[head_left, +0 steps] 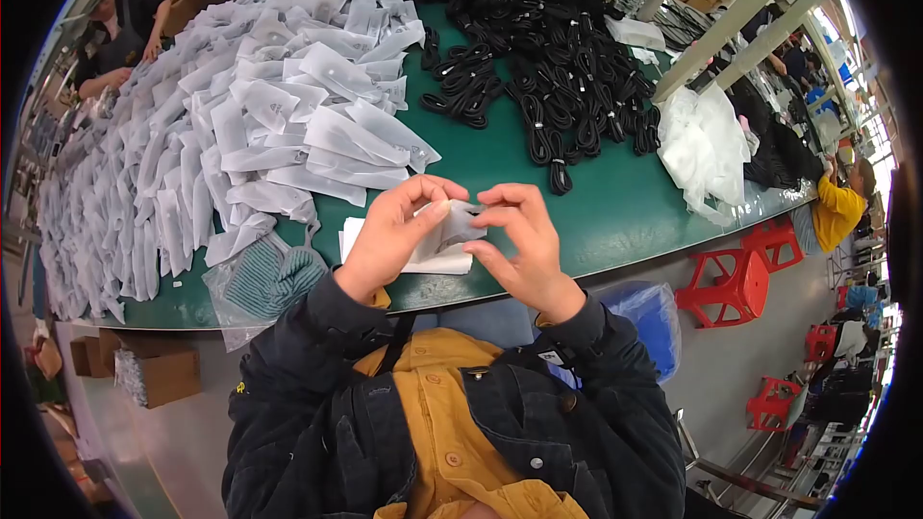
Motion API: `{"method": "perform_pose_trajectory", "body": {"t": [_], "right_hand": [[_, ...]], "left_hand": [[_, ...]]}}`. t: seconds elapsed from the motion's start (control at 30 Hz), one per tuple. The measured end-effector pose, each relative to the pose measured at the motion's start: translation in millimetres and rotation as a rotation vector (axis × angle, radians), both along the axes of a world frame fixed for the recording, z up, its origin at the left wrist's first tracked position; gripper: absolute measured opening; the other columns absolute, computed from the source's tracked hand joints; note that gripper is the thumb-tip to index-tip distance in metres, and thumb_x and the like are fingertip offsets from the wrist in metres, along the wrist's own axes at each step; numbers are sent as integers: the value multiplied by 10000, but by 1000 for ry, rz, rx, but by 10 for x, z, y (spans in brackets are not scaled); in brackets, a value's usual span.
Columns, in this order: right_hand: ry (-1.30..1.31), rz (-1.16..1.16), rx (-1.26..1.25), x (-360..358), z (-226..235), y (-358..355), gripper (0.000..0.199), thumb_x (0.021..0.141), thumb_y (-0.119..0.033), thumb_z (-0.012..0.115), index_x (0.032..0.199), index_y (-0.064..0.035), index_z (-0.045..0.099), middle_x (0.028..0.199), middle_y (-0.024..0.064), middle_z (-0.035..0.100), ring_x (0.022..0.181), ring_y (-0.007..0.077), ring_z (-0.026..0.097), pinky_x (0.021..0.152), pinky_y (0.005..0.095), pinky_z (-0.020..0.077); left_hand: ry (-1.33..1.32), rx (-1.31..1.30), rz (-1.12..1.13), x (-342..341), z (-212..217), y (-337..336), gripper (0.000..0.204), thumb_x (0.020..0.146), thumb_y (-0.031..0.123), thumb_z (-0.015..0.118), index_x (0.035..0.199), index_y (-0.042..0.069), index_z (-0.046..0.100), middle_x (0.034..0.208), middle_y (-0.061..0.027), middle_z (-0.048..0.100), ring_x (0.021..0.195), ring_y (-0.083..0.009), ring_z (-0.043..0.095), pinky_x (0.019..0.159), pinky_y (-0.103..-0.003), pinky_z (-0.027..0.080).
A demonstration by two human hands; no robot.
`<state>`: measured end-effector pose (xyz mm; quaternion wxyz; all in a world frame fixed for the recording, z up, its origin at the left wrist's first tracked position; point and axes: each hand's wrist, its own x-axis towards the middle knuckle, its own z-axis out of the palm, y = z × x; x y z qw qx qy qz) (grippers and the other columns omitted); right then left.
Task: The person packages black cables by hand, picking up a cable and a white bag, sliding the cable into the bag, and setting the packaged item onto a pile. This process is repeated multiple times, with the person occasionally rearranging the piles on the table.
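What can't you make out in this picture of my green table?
Head view:
Translucent pouch: the left hand and right hand cover parts; whether it holds anything is unclear.
White stack: the left hand hides part of its outline.
Heaped pouches: cloudy film blurs their contents.
Blue bin: the right sleeve overlaps its left side.

Legible text: none. Dark denim jacket [351, 452]: small yellow mark [240, 388] and small rectangular white label [551, 358], both too small to read.
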<state>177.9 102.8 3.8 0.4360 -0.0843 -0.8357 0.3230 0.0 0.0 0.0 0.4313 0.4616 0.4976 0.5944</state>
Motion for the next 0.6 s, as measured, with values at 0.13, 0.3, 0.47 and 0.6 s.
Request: {"method": "perform_pose_trajectory", "body": {"t": [0.13,0.3,0.47,0.6], "right_hand": [[-107,186,0,-69,42,65,257,835,-89,755,1074,-65,665,1096,126,580,862,210,628,750,297,535],[-113,-326,2,104,71,594,290,840,-108,744,1105,-42,645,1000,99,598,734,191,623,658,317,515],[-500,-687,297,449,-599,1142,219,860,-155,713,1010,-23,624,988,138,616,720,298,623,639,379,517],[-622,-698,285,392,-644,956,205,868,-172,698,960,-13,606,944,163,626,690,359,603,614,400,513]], "left_hand": [[-206,27,76,-60,158,69,137,987,159,577,1003,27,613,1118,-80,645,1044,-149,594,946,-314,456],[-12,181,659,-1066,504,92,207,980,151,565,1123,14,628,1109,-84,653,1000,-148,621,886,-307,486],[807,247,700,-715,255,-18,187,923,92,611,1092,13,622,1076,-97,629,922,-207,623,826,-325,493],[839,137,199,14,-278,-177,225,802,33,707,1004,13,611,939,-146,563,931,-333,577,777,-381,493]]}}
